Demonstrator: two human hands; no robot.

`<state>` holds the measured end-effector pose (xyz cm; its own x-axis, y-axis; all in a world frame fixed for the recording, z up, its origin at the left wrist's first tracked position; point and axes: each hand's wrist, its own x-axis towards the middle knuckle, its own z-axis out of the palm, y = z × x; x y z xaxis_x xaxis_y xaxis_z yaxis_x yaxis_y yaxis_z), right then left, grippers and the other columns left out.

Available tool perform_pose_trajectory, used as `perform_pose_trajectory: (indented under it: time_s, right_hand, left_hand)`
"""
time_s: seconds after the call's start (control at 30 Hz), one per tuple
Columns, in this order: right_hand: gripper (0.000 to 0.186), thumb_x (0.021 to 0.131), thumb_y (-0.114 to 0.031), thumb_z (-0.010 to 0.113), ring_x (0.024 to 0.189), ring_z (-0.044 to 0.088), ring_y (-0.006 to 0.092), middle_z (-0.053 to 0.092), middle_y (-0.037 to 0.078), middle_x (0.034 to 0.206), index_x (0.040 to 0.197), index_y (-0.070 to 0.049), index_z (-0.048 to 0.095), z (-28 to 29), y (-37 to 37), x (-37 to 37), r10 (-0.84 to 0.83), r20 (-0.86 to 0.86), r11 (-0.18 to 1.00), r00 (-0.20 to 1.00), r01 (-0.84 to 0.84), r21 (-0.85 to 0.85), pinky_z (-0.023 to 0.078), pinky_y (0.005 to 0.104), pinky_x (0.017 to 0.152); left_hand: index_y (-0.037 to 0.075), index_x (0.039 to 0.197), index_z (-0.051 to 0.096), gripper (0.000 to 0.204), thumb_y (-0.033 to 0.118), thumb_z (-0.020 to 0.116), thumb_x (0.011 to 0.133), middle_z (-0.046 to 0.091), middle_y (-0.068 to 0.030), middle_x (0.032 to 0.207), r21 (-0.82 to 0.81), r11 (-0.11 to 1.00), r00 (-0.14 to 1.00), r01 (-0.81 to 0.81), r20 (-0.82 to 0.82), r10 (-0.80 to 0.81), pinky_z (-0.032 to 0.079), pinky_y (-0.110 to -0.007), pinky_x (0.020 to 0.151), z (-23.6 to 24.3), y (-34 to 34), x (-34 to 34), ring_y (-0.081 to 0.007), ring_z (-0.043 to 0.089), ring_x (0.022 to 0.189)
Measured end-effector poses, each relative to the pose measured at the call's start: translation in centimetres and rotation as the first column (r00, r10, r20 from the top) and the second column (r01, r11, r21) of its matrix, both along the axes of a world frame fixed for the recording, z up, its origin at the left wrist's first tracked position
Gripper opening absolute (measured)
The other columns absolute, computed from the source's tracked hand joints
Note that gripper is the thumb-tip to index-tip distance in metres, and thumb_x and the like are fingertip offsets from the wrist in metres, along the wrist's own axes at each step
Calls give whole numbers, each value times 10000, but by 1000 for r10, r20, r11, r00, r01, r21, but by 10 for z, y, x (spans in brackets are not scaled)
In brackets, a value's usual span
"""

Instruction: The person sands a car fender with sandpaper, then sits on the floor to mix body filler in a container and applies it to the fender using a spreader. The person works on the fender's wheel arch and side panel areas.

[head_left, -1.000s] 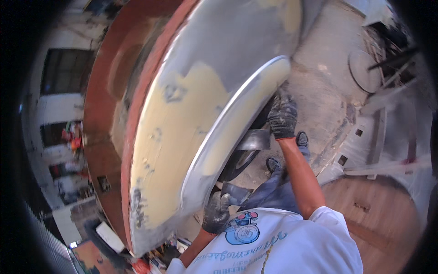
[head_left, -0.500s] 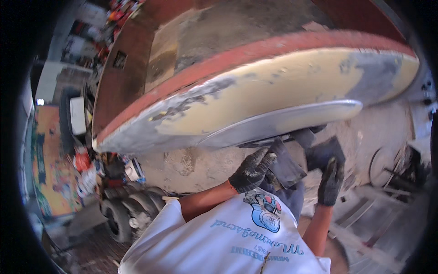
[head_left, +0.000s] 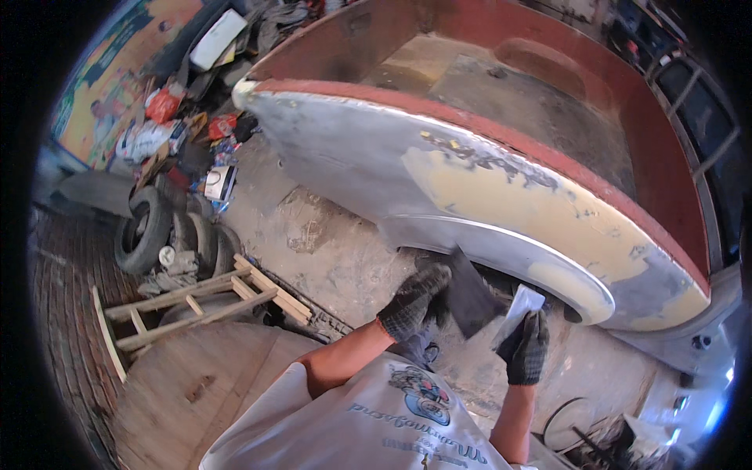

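Observation:
My left hand (head_left: pixel 413 301), in a dark knit glove, is closed on the edge of a dark sheet of sandpaper (head_left: pixel 473 294). In my right hand (head_left: pixel 528 351), also gloved, a second piece of sandpaper (head_left: pixel 520 307) is pinched at its lower end; its upper face catches the light and looks pale. The two sheets are close together but apart, in front of my body. Just beyond them is the side panel (head_left: pixel 470 184) of a truck bed, patched with grey and cream filler, with a raised wheel-arch lip (head_left: pixel 513 244). Neither hand touches the panel.
The bed's red rim (head_left: pixel 439 117) runs along the panel's top. To the left lie old tires (head_left: pixel 145 231), a wooden frame (head_left: pixel 192 309), a round wooden board (head_left: pixel 200 392) and red and white bags (head_left: pixel 163 106). A thin wheel-like ring (head_left: pixel 568 423) lies at lower right.
My view has swung, bringing the tires, wooden frame and more of the panel's left end into sight. The right-hand sandpaper has turned from dark and broad to pale and narrow. Both hands keep their hold.

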<state>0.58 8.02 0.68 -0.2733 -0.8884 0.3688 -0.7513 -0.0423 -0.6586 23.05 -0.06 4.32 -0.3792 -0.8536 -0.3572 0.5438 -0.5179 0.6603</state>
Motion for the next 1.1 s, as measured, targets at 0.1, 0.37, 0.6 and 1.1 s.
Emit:
perform_pose_trajectory:
  time_s: [0.1, 0.37, 0.6, 1.1]
  right_hand:
    - [225, 899, -78, 499, 835, 575, 324, 596, 183, 926, 1111, -7, 517, -22, -30, 22, 59, 543, 990, 838, -118, 74, 465, 405, 742]
    - [364, 918, -136, 468, 1139, 492, 323, 534, 215, 1204, 1264, -28, 485, 5, -38, 118, 501, 398, 758, 769, -612, 227, 396, 393, 940]
    - [333, 875, -160, 609, 777, 549, 101, 563, 7, 938, 1186, -85, 513, 78, -88, 198, -31, 986, 960, 166, -268, 75, 503, 279, 672]
    - [430, 919, -267, 556, 960, 540, 329, 545, 237, 1060, 1199, 39, 445, 72, -189, 346, 357, 329, 892, 874, -423, 159, 429, 421, 863]
  left_hand:
    - [74, 1024, 636, 194, 228, 559, 932, 615, 0, 855, 207, 942, 964, 266, -29, -265, 466, -223, 581, -9, 43, 11, -89, 568, 680]
    - [83, 1117, 582, 245, 233, 558, 924, 626, -26, 969, 164, 985, 971, 56, -240, -15, 486, -263, 698, -9, 57, 58, -117, 587, 826]
    - [34, 942, 558, 230, 252, 492, 973, 541, -22, 819, -423, 656, 658, -625, 167, 734, 456, -271, 645, 12, -6, 180, -106, 509, 744]
    - [-35, 1234, 512, 359, 71, 577, 897, 575, -173, 1130, -524, 830, 726, -193, 493, 480, 471, -354, 824, -3, -67, 317, -252, 565, 953]
